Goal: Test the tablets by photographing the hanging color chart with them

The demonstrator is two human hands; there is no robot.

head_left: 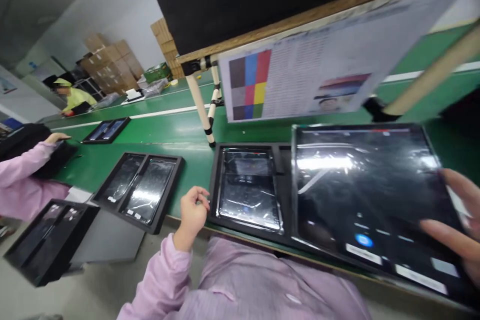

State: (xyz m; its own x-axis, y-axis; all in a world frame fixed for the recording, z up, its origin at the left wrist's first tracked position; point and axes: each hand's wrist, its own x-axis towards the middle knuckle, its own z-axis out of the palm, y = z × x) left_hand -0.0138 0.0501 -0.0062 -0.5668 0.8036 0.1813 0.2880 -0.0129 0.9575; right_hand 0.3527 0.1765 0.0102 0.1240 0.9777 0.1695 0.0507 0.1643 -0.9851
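Note:
My right hand (455,225) grips a large tablet (360,195) by its right edge, with one digit over the screen. The tablet is raised and tilted, wrapped in clear film; its screen shows a camera-like view with a blue round button, and white labels lie along its lower edge. Beneath and left of it, a black foam tray (213,185) holds a second film-covered tablet (248,187) in its left compartment. The raised tablet hides most of the right compartment. My left hand (194,212) is beside the tray's left edge, fingers curled, nothing visible in them.
Another black tray (174,185) with two tablets sits left on the green bench (157,146). Further trays lie beyond (125,122) and lower left (84,217). A printed colour chart (292,80) hangs from a shelf on pipe legs (200,107). Two co-workers are at left.

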